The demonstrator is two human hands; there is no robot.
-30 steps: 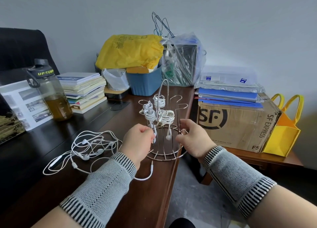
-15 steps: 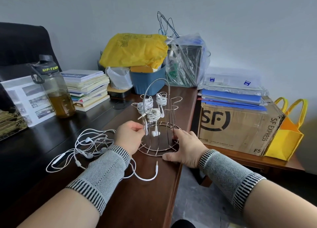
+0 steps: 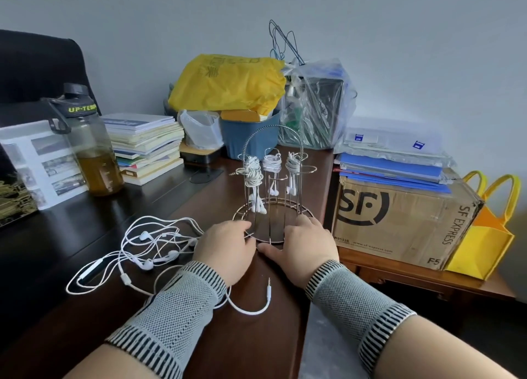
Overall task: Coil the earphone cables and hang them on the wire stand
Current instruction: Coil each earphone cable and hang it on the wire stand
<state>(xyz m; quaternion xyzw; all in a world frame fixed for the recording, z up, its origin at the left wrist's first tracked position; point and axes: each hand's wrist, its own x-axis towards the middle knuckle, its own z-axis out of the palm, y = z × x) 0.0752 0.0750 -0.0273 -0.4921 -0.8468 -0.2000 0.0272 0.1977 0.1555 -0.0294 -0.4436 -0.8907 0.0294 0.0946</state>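
Wire stand [image 3: 272, 207] between both hands

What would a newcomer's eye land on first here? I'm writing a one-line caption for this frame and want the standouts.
Most striking is the wire stand at the desk's near edge, with three coiled white earphone bundles hanging on its hooks, and the left hand and right hand at its base ring. Left of it, a loose tangle of white earphones sprawls over the dark desk. Behind, a bright yellow bag tops a blue bin.
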